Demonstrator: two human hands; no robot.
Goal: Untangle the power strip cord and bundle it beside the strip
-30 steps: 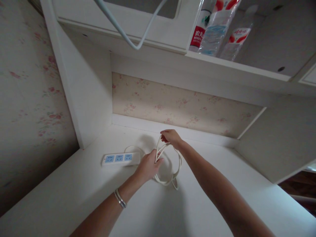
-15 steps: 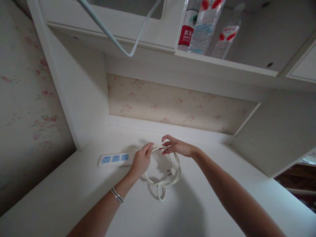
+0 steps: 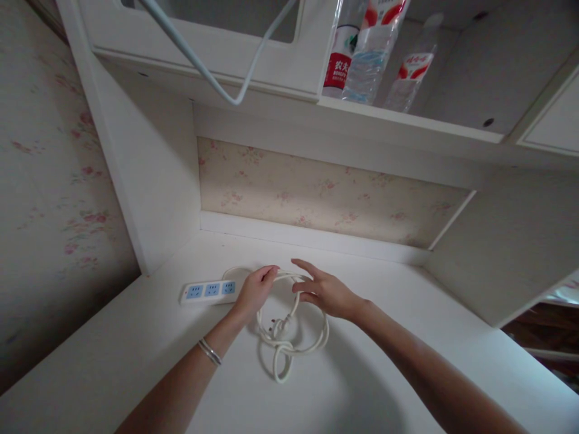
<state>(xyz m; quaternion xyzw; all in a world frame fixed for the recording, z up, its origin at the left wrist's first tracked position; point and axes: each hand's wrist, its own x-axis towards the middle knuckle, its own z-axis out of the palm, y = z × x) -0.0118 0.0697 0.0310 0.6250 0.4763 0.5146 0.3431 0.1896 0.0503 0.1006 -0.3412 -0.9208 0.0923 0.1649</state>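
A white power cord (image 3: 326, 328) hangs in a loose coil of several turns, with a smaller loop at its bottom. My left hand (image 3: 256, 289) is closed on the coil's upper left, pinching the strands between thumb and fingers. At the upper right, my right hand (image 3: 328, 294) has its index finger stretched out, while its thumb and other fingers are on a strand of the cord. The white plug (image 3: 281, 327) dangles inside the coil, prongs to the left. Left of my left hand, a white power strip (image 3: 208, 292) with blue sockets lies on the white desktop (image 3: 203, 337).
Above the desk, an open shelf (image 3: 407, 125) holds several plastic bottles (image 3: 368, 66). A pale, bent bar or cable (image 3: 237, 96) hangs down at the upper left. White side panels (image 3: 145, 169) and a flower-patterned back wall (image 3: 316, 187) bound the desktop.
The plug has swung left inside the coil, and the bottom loop has shifted left and down. My right hand has dropped slightly and turned; my left hand keeps its pinch on the cord.
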